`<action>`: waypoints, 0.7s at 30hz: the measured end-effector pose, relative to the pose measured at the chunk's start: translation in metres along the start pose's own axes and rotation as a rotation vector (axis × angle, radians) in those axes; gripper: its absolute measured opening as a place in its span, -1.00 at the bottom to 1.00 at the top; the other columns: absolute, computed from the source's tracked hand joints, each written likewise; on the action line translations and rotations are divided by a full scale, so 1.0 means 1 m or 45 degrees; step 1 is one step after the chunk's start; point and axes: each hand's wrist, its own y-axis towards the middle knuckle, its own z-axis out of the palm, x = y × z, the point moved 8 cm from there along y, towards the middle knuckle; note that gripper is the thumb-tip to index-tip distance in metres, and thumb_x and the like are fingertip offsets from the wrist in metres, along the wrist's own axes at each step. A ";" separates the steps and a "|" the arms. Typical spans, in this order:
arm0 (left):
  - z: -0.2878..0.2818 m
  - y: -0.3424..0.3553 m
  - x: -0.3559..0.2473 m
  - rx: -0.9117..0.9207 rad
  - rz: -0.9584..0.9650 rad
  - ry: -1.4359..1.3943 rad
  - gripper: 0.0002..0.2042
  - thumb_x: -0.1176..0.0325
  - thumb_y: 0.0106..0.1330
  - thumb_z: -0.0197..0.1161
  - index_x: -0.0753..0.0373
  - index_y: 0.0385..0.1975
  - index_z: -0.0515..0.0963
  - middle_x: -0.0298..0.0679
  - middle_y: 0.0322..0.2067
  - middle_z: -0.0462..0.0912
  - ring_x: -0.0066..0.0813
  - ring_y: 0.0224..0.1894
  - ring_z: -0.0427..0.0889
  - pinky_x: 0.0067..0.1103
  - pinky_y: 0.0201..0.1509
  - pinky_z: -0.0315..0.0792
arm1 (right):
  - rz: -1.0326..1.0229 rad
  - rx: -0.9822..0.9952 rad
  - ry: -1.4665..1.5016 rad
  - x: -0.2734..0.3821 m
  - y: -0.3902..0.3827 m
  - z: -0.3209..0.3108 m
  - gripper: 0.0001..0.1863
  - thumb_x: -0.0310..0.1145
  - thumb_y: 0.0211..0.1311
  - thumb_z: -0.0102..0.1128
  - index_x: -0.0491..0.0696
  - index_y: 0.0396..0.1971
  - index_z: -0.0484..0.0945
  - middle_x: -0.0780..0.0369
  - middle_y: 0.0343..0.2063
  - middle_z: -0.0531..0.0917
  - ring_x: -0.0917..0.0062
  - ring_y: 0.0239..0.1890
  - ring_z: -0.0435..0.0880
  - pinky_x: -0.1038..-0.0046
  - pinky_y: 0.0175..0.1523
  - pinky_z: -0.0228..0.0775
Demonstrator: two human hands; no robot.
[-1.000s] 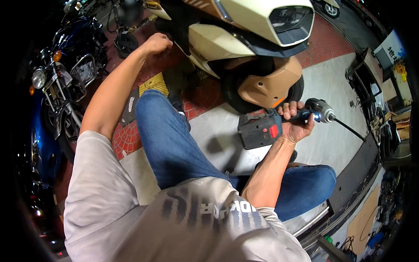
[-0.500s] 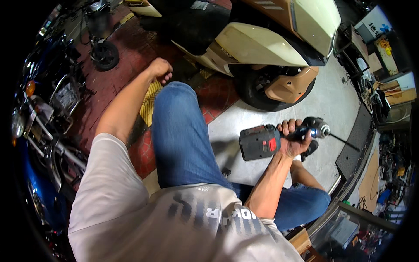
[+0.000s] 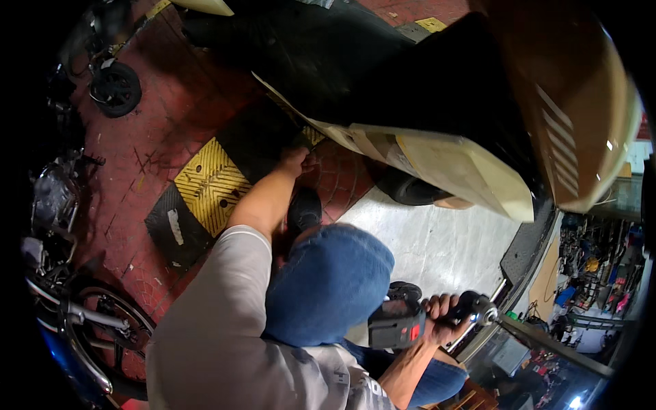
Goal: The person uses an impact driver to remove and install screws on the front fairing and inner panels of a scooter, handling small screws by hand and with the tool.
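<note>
My right hand (image 3: 443, 321), at the lower right, is wrapped round the grip of a cordless driver (image 3: 396, 324). Its black battery with a red patch points left, and the metal nose faces right. Whether its long bit still stands out from the nose is hard to make out against the dark background. My left hand (image 3: 295, 161) reaches forward, low beside the underside of a cream and brown scooter (image 3: 444, 160). Its fingers look curled in the shadow; anything inside them is hidden. I cannot tell whether it touches the scooter.
The scooter's front tyre (image 3: 408, 188) rests by pale flooring. A yellow and black ramp (image 3: 212, 184) lies on red paving left of my arm. Another motorcycle (image 3: 102, 321) stands at the left, a small wheel (image 3: 116, 89) farther back. Cluttered shelves and a glass case (image 3: 533, 362) line the right.
My view has shifted and I lean closer to the scooter. My left hand has moved forward to its lower edge. The driver stays in my right hand, now lower in view.
</note>
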 end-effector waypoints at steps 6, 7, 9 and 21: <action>0.021 0.063 -0.013 -0.242 0.117 -0.447 -0.69 0.26 0.43 0.14 0.13 0.12 0.46 -0.12 -0.02 0.65 -0.03 -0.10 0.69 -0.01 -0.02 0.59 | 0.003 -0.152 -0.163 -0.002 -0.004 0.019 -0.51 0.12 0.23 0.27 0.00 -0.22 0.38 0.32 -0.55 0.30 0.47 -0.49 0.35 0.33 -0.25 0.20; -0.018 0.076 -0.026 -0.236 0.147 -0.447 -0.65 0.22 0.46 0.12 0.11 0.19 0.44 -0.14 0.06 0.61 0.01 0.01 0.63 0.03 0.08 0.55 | 0.038 -0.115 -0.107 -0.009 0.004 0.021 -0.51 0.12 0.23 0.26 -0.01 -0.21 0.38 0.31 -0.54 0.30 0.47 -0.48 0.36 0.33 -0.25 0.19; 0.003 0.054 -0.012 -0.289 0.048 -0.264 -0.67 0.20 0.47 0.12 0.09 0.18 0.44 -0.10 0.04 0.63 -0.01 -0.04 0.67 -0.02 0.00 0.59 | -0.021 -0.137 -0.151 -0.004 0.006 0.023 -0.50 0.13 0.23 0.25 -0.01 -0.19 0.39 0.31 -0.52 0.30 0.47 -0.46 0.35 0.34 -0.25 0.16; 0.143 -0.435 -0.299 0.629 1.225 0.812 -0.75 0.31 0.47 0.13 0.33 -0.02 0.59 -0.16 -0.20 0.74 -0.48 -0.15 0.69 -0.52 -0.10 0.58 | -0.426 -0.037 -0.032 0.033 0.000 0.088 -0.49 0.01 0.12 0.44 -0.05 -0.14 0.49 0.23 -0.34 0.51 0.40 -0.33 0.51 0.29 -0.08 0.42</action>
